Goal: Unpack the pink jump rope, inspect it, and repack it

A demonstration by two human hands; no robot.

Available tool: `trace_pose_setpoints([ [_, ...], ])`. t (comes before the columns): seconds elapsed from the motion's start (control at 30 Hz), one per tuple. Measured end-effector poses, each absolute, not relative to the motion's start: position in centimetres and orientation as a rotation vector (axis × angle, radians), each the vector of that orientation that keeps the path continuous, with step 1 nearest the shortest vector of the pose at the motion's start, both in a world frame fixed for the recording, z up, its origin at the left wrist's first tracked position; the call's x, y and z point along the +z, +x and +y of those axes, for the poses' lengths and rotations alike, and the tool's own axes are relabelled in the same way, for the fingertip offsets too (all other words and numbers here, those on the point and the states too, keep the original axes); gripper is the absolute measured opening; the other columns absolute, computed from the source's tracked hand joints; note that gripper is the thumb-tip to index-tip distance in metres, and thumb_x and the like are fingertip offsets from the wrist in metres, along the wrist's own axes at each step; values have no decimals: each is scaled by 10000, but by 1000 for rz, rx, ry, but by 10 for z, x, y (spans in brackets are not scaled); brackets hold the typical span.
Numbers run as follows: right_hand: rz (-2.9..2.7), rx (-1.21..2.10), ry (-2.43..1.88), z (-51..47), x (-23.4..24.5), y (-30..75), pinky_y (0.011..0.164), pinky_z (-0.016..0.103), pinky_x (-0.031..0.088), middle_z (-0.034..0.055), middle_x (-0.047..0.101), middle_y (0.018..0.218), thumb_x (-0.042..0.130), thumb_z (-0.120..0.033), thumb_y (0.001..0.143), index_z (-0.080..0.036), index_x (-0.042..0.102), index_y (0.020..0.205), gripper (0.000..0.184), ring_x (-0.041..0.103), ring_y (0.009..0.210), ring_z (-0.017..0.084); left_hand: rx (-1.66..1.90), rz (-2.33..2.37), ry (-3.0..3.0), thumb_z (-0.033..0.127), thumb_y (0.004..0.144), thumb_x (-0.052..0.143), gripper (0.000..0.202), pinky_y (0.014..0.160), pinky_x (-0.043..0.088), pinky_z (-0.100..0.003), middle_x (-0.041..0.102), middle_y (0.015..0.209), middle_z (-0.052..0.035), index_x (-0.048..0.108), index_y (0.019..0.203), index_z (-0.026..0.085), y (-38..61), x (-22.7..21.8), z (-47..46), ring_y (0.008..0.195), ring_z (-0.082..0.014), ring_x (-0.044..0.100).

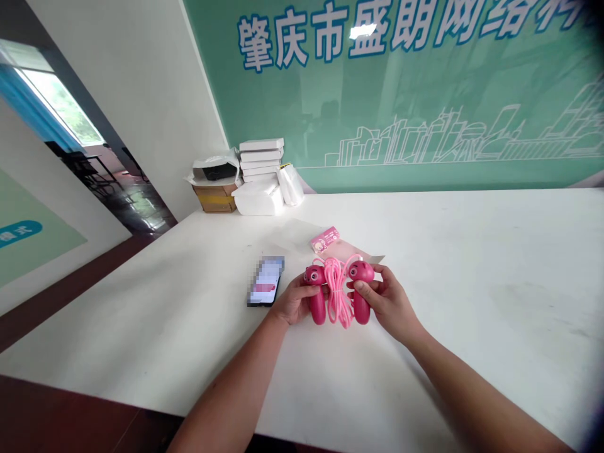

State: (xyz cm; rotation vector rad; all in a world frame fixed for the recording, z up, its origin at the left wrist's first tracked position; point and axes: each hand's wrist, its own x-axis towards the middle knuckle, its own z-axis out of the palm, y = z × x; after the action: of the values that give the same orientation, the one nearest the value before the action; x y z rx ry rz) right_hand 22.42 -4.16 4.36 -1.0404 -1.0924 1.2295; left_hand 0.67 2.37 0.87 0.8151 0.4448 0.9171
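Pink plastic handles of a skipping rope [338, 292] sit firmly in our fingers. Our left fingers [302, 290] curl around the left handle [318, 306] just below its rounded, eyed head, and our right fingers [379, 274] and thumb close the same way on the right handle [362, 306]. Neither hand is open, and each has hold of one handle only. Our left hand [295, 302] and right hand [387, 302] stand close together over the white table [472, 251], with the looped pink cord [338, 305] bundled between them. Just behind the rope lie a small pink card [325, 240] and a pale pink paper sheet [375, 258]. Left of our left hand, a smartphone [265, 280] rests on the table, its screen blurred. At the far edge stand a stack of flat white boxes [261, 159], white wrapped packs [258, 198] and a cardboard box [214, 198], before a green wall panel [391, 113] with blue Chinese lettering.
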Motion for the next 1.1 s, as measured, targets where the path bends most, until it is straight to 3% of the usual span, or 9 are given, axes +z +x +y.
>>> trace_pose_setpoints([
  [0.37, -1090, 1243, -1037, -41, 42, 225, 917, 514, 606, 14, 778, 802, 827, -568, 787, -272, 508, 1154, 569, 759, 965, 295, 918, 446, 819, 137, 685, 838, 361, 912, 498, -366, 757, 958, -69, 688, 1013, 164, 9, 14, 22, 988, -272, 721],
  [0.77, -1075, 1261, -1036, -42, 45, 225, 921, 489, 612, 55, 806, 951, 817, -515, 824, -267, 498, 1166, 529, 752, 1000, 279, 919, 432, 809, 136, 680, 852, 369, 918, 493, -370, 756, 970, -79, 698, 1015, 154, 9, 14, 21, 997, -277, 715],
  [0.93, -1083, 1261, -1028, -42, 44, 225, 924, 497, 611, 26, 790, 851, 816, -509, 827, -265, 500, 1176, 531, 755, 987, 285, 890, 412, 839, 163, 693, 861, 396, 895, 500, -369, 752, 984, -78, 685, 1048, 156, 8, 12, 22, 997, -276, 713],
  [1.1, -1076, 1261, -1024, -40, 42, 225, 914, 490, 614, 29, 799, 880, 823, -511, 819, -269, 501, 1167, 532, 759, 962, 277, 896, 414, 860, 172, 701, 859, 402, 912, 502, -383, 752, 982, -71, 677, 1059, 159, 8, 10, 22, 1016, -284, 709],
])
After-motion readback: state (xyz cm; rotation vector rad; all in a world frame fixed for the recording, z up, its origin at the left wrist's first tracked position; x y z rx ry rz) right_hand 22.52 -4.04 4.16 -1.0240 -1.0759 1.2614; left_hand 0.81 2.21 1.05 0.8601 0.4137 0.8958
